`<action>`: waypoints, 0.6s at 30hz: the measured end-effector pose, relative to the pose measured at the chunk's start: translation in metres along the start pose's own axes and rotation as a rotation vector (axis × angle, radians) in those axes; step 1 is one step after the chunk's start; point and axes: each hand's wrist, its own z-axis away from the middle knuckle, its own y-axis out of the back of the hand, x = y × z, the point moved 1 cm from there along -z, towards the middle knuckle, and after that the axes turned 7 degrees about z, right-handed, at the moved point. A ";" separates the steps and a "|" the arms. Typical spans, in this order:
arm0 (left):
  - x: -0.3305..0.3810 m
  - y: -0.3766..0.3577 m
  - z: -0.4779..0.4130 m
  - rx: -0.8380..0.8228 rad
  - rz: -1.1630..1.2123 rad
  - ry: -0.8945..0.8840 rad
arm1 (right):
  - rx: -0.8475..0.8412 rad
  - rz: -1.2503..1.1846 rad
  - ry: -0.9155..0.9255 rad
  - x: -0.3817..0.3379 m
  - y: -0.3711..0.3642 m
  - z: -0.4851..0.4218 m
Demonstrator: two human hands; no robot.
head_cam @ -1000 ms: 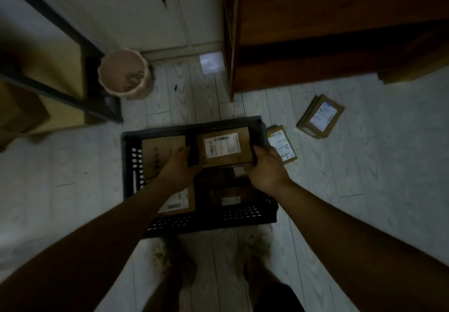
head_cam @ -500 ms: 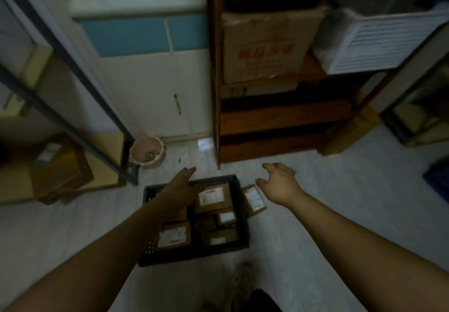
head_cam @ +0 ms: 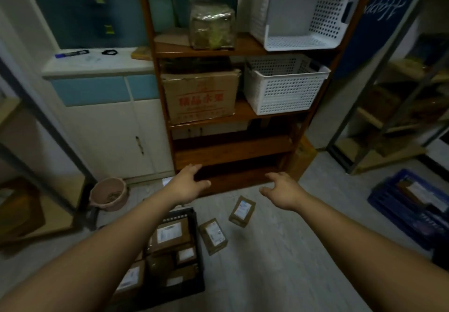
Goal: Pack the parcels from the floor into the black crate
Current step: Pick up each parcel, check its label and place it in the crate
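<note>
Brown parcels [head_cam: 170,235] with white labels are seen in the black crate [head_cam: 198,258]. A pink bucket [head_cam: 108,194] is set on the pale grey plank floor [head_cam: 279,263]. White perforated baskets [head_cam: 284,83] and a tan carton [head_cam: 201,95] printed in red are carried by the dark brown shelf [head_cam: 233,146]. A blue crate [head_cam: 388,205] is seen at right.

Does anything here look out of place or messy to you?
Yes. Two small brown cardboard parcels with white labels lie askew on the grey floor, one beside the black plastic crate, one farther off. Both hands, left and right, are open and empty.
</note>
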 end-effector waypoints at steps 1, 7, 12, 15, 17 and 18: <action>0.013 -0.015 -0.004 0.010 0.006 0.005 | -0.009 0.008 0.005 0.018 0.007 -0.003; 0.067 -0.104 -0.030 0.010 0.109 0.121 | -0.078 0.081 0.042 0.120 0.044 -0.027; 0.070 -0.130 -0.050 -0.008 0.177 0.180 | -0.111 0.083 0.046 0.146 0.056 -0.072; 0.056 -0.129 -0.081 0.002 0.183 0.223 | -0.151 0.035 0.060 0.146 0.050 -0.108; 0.047 -0.132 -0.109 -0.003 0.190 0.269 | -0.175 0.013 0.046 0.148 0.045 -0.128; 0.046 -0.134 -0.124 -0.013 0.213 0.280 | -0.180 0.010 0.037 0.150 0.043 -0.137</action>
